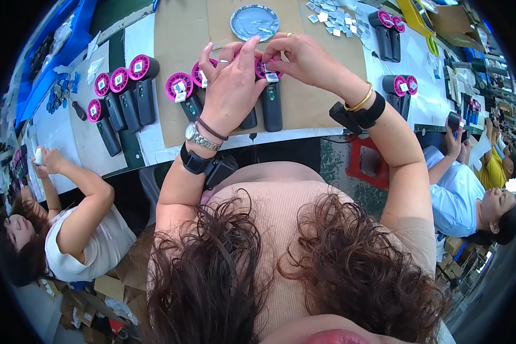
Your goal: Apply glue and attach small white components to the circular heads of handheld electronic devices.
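Several black-handled devices with round pink-rimmed heads, like small handheld fans, lie in a row before me. My right hand [303, 59] bends over the head of one such device [273, 109], thumb and fingertips pinched together at its pink rim. What they pinch is too small to make out. A small pale square [271, 77] sits just below those fingertips. Over the neighbouring devices spreads my left hand [233, 92], fingers apart, hiding part of them. Left of it lies another device with a pink head [179, 87] bearing pale squares.
A round dish [254, 23] with grey smears stands on the cardboard sheet [315, 103]. Loose pale squares [339, 23] lie at its right. More devices [129, 106] rest at left, beside a screwdriver [78, 110]. Co-workers [89, 229] sit on both sides.
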A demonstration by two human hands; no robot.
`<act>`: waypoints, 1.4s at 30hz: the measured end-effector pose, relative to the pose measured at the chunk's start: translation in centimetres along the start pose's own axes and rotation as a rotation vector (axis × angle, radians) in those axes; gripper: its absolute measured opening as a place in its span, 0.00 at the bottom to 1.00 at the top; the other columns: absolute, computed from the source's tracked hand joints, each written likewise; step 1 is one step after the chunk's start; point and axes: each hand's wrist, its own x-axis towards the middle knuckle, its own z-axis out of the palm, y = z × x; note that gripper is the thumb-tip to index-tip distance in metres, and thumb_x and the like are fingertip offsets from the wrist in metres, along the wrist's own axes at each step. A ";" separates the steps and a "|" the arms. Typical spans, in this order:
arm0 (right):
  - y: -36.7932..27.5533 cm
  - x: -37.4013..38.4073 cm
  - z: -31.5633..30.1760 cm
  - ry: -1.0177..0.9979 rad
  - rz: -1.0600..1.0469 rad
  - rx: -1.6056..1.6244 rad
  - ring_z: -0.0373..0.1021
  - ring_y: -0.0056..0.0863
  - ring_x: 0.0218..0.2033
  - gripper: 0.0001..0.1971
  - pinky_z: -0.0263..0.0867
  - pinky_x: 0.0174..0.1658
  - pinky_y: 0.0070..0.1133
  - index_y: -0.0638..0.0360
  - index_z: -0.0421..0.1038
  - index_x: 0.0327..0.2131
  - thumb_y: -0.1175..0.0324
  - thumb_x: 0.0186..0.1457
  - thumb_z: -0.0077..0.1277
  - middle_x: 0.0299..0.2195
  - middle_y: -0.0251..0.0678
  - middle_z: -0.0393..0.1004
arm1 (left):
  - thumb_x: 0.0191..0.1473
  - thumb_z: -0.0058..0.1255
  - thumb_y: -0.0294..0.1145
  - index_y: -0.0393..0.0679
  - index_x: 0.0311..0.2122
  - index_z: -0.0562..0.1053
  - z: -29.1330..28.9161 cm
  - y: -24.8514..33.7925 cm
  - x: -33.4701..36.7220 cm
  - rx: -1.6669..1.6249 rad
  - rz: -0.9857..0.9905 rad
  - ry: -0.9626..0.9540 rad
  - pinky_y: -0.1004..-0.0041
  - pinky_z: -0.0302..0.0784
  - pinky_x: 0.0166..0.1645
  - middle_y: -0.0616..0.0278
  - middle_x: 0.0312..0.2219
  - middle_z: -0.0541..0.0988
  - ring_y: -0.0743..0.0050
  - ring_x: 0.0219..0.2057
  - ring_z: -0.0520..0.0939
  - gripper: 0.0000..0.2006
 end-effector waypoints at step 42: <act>1.7 -1.5 -4.2 0.282 0.066 0.093 0.78 0.19 0.33 0.08 0.71 0.38 0.19 0.56 0.86 0.45 0.67 0.64 0.65 0.37 0.32 0.85 | 0.50 0.75 0.38 0.52 0.74 0.64 -4.6 -3.0 -3.3 -0.051 -0.051 0.090 0.43 0.39 0.75 0.66 0.57 0.82 0.61 0.67 0.72 0.46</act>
